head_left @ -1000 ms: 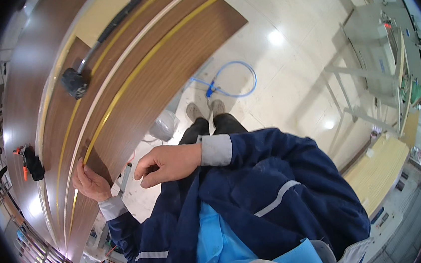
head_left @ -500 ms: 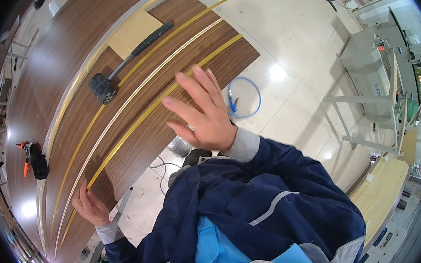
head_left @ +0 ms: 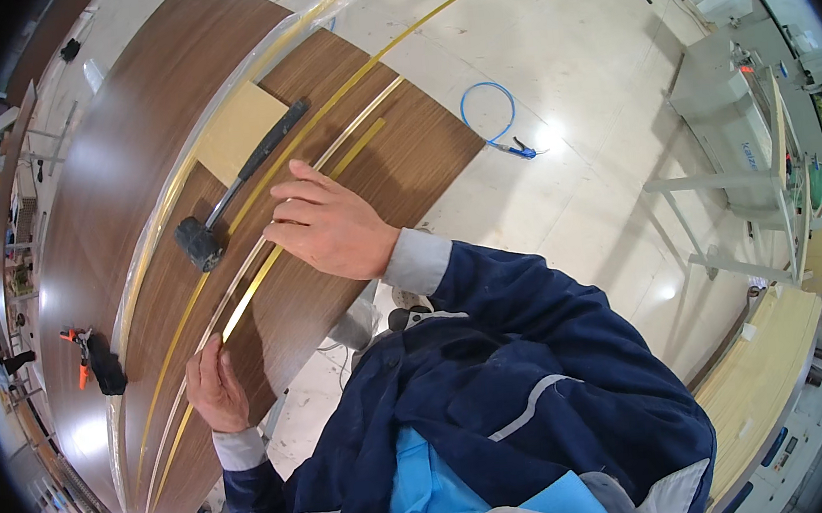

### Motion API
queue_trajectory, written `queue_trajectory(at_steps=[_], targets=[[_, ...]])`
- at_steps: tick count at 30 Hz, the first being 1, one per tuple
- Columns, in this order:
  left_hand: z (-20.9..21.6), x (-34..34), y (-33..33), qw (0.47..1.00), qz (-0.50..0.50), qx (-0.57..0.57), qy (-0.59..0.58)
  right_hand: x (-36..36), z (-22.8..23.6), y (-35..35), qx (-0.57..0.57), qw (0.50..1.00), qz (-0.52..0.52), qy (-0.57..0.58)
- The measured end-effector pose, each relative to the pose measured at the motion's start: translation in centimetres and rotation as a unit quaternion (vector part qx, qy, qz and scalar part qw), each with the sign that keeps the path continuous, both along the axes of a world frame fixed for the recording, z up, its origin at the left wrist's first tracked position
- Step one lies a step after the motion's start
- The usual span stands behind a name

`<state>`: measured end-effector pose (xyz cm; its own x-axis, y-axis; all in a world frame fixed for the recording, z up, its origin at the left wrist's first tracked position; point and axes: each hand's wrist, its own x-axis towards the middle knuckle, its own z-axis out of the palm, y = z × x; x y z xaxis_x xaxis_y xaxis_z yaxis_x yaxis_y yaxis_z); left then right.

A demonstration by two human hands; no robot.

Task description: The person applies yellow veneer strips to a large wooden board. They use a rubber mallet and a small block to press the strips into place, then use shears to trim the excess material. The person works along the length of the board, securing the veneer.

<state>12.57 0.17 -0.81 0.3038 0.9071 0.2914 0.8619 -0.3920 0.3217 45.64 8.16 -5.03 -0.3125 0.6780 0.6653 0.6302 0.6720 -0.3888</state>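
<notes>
**Listener:** What are the hands on?

**Operator:** I see a long, thin yellow trim strip (head_left: 248, 290) lying along a dark walnut-veneer panel (head_left: 365, 173), running from the lower left up toward the upper right. The right hand (head_left: 325, 227) rests on top of it near the middle of the panel, fingers loosely curled and pressing down, not clenched around anything. The left hand (head_left: 215, 386) sits lower down at the panel's near edge, fingertips touching the same strip; I cannot tell whether it pinches it or only presses.

**Listener:** What lies beside the strip?

**Operator:** A pale strip (head_left: 346, 130) runs just beside it, and another yellow strip (head_left: 383, 49) lies further up the panel. A black rubber mallet (head_left: 230, 194) lies across the wood near the right hand, its handle over a light square board (head_left: 229, 136).

**Listener:** And further out?

**Operator:** A second, larger walnut panel (head_left: 120, 174) sits to the left, with a black and orange tool (head_left: 95, 357) on it. On the pale floor to the right, I see a coiled blue hose (head_left: 489, 118). Grey metal frames (head_left: 735, 160) stand at the far right.
</notes>
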Motion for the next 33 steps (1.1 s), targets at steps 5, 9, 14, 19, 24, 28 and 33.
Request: queue_trajectory(at_steps=[5,9,14,19,24,28,33], targets=[[0.8,3.5,3.6,0.998,-0.010,0.058,0.034,5.8,0.2,1.9,0.030,0.998,-0.059,0.014],[1.7,5.2,4.7,0.998,-0.002,0.032,0.053,9.3,-0.6,2.9,-0.012,0.993,-0.115,0.015],[2.0,8.9,6.5,0.999,-0.018,-0.020,0.042,10.4,-1.6,4.2,-0.065,0.994,-0.080,0.035],[0.9,12.5,8.1,0.998,-0.051,-0.037,0.031,10.1,-1.3,4.0,-0.061,0.995,-0.068,0.032],[0.2,13.3,9.4,0.997,-0.070,-0.027,0.023,10.8,-0.9,3.6,-0.147,0.987,-0.060,0.008],[-0.1,13.4,9.8,0.997,-0.071,-0.032,0.018,11.7,-0.8,3.8,-0.168,0.984,-0.054,-0.003],[-0.3,13.9,10.2,0.996,-0.076,-0.046,0.015,12.2,-1.0,4.2,-0.188,0.982,-0.036,0.009]])
